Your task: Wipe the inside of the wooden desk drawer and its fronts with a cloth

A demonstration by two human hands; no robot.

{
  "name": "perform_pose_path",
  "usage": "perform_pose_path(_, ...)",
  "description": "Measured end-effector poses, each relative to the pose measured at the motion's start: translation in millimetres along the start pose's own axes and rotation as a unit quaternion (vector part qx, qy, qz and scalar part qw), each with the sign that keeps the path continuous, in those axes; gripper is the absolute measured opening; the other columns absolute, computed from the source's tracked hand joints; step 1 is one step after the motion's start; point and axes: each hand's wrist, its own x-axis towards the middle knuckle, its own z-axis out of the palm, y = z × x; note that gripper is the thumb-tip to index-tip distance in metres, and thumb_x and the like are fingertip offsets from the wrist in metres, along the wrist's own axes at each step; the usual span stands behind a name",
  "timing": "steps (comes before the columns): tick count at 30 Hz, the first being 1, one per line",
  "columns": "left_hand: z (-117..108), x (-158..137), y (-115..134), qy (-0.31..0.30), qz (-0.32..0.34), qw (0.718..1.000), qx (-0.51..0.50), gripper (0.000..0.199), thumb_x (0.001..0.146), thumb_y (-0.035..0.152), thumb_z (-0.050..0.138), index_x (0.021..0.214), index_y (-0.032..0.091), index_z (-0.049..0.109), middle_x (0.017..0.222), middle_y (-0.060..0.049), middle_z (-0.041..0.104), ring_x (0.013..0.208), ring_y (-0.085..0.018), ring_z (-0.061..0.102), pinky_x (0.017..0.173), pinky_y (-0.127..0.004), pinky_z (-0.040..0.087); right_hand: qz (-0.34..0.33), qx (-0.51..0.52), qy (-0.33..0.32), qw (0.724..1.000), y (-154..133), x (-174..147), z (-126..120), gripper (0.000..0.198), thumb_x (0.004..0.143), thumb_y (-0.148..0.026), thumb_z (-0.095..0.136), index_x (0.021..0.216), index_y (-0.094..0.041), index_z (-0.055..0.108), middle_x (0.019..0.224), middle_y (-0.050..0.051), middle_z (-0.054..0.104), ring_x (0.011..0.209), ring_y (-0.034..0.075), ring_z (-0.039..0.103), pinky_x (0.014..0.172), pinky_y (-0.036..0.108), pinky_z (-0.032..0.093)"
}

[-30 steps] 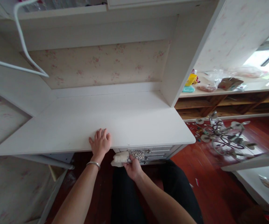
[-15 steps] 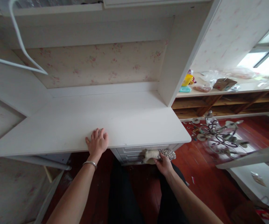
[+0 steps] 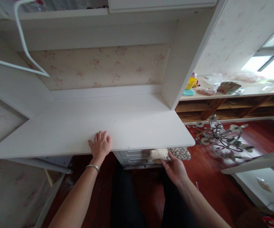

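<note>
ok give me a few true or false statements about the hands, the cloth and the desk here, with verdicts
1. The left hand lies flat on the front edge of the white desk top. True.
2. The right hand holds a cloth just under the desk's front edge, in front of the drawers. True.
3. The cloth lies spread out in the middle of the desk top. False: it is below the desk edge, in the right hand.
4. A bracelet is worn on the right wrist. False: it is on the left wrist.
5. A metal light fitting lies on the red wooden floor to the right of the desk. True.
</note>
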Motion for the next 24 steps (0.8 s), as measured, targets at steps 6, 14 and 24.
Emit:
perform_pose_path(6, 0, 0, 1, 0.009, 0.004, 1.000, -0.001, 0.049, 0.098, 0.041, 0.027, 0.138, 0.026, 0.051, 0.150, -0.010, 0.044, 0.139, -0.030, 0.034, 0.111, -0.068, 0.019, 0.071, 0.020, -0.066, 0.995, 58, -17, 19, 0.023, 0.094, -0.010, 0.050, 0.114, -0.014, 0.060, 0.091, 0.006, 0.073, 0.084, 0.018, 0.071, 0.076, 0.030, 0.062)
perform_pose_path(14, 0, 0, 1, 0.026, 0.012, 1.000, 0.006, 0.049, 0.098, 0.042, 0.027, 0.137, 0.025, 0.051, 0.148, -0.010, 0.045, 0.137, -0.030, 0.037, 0.109, -0.069, 0.021, 0.185, 0.021, -0.127, 0.974, 149, -28, 60, 0.019, 0.091, -0.013, 0.056, 0.109, -0.012, 0.061, 0.096, 0.009, 0.073, 0.093, 0.020, 0.070, 0.077, 0.032, 0.060)
perform_pose_path(24, -2, 0, 1, 0.023, 0.009, 1.000, 0.002, 0.049, 0.098, 0.042, 0.026, 0.137, 0.027, 0.051, 0.149, -0.009, 0.045, 0.137, -0.029, 0.036, 0.110, -0.068, 0.021, 0.157, -0.055, -0.047, 0.985, 206, 39, 37, 0.012, 0.090, -0.013, 0.048, 0.090, -0.015, 0.060, 0.080, 0.007, 0.071, 0.075, 0.018, 0.070, 0.068, 0.031, 0.059)
